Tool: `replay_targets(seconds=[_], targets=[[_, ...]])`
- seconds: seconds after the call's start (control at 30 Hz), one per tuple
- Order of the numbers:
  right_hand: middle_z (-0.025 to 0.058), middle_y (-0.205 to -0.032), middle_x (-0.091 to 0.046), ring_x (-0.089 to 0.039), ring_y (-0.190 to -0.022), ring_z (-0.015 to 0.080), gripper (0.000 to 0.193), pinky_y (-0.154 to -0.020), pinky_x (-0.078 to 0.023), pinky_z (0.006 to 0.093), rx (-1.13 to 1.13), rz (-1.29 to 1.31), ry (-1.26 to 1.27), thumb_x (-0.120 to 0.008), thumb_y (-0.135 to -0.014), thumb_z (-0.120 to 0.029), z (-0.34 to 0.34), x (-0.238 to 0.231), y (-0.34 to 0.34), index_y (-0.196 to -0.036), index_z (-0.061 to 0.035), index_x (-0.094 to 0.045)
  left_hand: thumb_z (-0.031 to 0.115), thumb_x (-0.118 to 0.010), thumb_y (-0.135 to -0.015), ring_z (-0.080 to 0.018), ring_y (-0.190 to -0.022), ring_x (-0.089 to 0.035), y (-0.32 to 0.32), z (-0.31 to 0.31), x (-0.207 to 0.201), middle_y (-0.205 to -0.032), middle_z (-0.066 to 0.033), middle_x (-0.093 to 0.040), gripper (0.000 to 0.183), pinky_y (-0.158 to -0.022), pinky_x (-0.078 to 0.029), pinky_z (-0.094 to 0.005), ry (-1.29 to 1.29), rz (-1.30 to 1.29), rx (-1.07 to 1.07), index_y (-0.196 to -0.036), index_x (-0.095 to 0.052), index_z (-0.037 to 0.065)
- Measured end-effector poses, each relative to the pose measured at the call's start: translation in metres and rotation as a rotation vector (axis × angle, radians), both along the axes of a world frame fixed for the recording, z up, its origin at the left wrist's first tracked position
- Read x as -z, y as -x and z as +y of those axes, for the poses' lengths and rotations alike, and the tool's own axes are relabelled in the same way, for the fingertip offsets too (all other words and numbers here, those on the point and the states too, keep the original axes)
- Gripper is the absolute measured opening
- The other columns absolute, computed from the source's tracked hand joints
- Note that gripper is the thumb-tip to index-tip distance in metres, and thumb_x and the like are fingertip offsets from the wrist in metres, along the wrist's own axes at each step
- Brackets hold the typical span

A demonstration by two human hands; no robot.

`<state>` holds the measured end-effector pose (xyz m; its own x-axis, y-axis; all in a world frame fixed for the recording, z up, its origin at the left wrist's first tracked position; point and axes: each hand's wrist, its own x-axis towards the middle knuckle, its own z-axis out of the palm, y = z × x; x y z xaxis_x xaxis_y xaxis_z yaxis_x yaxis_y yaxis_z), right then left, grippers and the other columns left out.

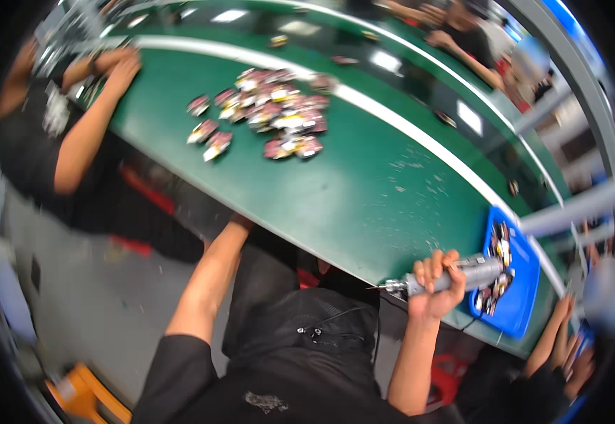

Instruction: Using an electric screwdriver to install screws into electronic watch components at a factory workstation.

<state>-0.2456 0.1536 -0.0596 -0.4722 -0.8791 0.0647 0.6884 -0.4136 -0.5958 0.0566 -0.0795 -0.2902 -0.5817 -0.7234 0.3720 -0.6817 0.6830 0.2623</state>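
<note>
resting at the green table, a co-worker's hands sit far left; the person's left forearm runs to the near edge, left hand hidden below, so can't tell its grip; small blurred packets lie heaped on the table beyond; right hand wraps round a grey cylindrical tool by the near edge, thin tip pointing left; far right, tool's rear overlaps a blue tray with small pieces inside.

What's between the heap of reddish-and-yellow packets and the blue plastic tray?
In the head view, green tabletop with tiny pale flecks; the grey cylindrical tool in the right hand overlaps the tray.
</note>
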Motion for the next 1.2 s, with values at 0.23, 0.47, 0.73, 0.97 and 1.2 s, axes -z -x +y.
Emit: replay_targets(seconds=[0.23, 0.47, 0.73, 0.97, 1.2], targets=[[0.0021, -0.068, -0.039, -0.035, -0.05, 0.0089, 0.007, -0.051, -0.035, 0.0249, -0.099, -0.003, 0.09, -0.056, -0.084, -0.007, 0.0, 0.006, 0.005, -0.088, -0.0043, -0.051, 0.017, -0.052, -0.088, -0.0236, -0.112, -0.061, 0.047, 0.059, -0.04, -0.122, -0.009, -0.064, 0.035, -0.09, -0.049, -0.0403, -0.537, -0.416, -0.034, -0.12, -0.065, 0.015], [0.0009, -0.068, -0.036, -0.032, -0.05, 0.0096, 0.01, -0.053, -0.035, 0.0248, -0.144, 0.04, 0.048, -0.058, -0.084, -0.004, 0.001, 0.004, 0.002, -0.086, -0.0042, -0.049, 0.02, -0.061, -0.082, -0.0227, -0.077, -0.069, 0.122, 0.048, 0.011, -0.091, -0.0026, -0.071, 0.018, -0.046, -0.048, -0.0419, -0.272, -0.358, -0.182, -0.093, -0.075, 0.016], [0.0001, -0.066, -0.035, -0.03, -0.047, 0.0084, 0.007, -0.051, -0.033, 0.025, -0.109, -0.044, 0.043, -0.054, -0.087, -0.005, -0.002, 0.004, 0.003, -0.088, -0.0037, -0.047, 0.02, -0.064, -0.081, -0.024, -0.073, -0.065, 0.142, -0.007, 0.057, -0.088, -0.0037, -0.068, 0.018, -0.049, -0.044, -0.0413, -0.246, -0.198, -0.563, -0.095, -0.073, 0.013], [0.0025, -0.065, -0.041, -0.038, -0.045, 0.0086, 0.01, -0.051, -0.035, 0.0275, -0.066, 0.003, 0.019, -0.053, -0.088, -0.012, -0.001, 0.002, 0.011, -0.087, -0.0045, -0.046, 0.019, -0.063, -0.081, -0.0278, -0.077, -0.065, 0.08, 0.027, 0.053, -0.092, -0.0076, -0.068, 0.021, -0.055, -0.046, -0.0426, -0.335, -0.138, -0.244, -0.1, -0.07, 0.011], [0.0045, -0.062, -0.043, -0.037, -0.04, 0.0103, 0.013, -0.048, -0.037, 0.0276, -0.05, -0.003, -0.014, -0.05, -0.088, -0.015, 0.001, -0.003, 0.012, -0.082, -0.0064, -0.043, 0.018, -0.063, -0.082, -0.0317, -0.081, -0.065, 0.034, 0.049, 0.041, -0.096, -0.0116, -0.068, 0.025, -0.062, -0.049, -0.044, -0.333, -0.161, -0.211, -0.105, -0.068, 0.009]])
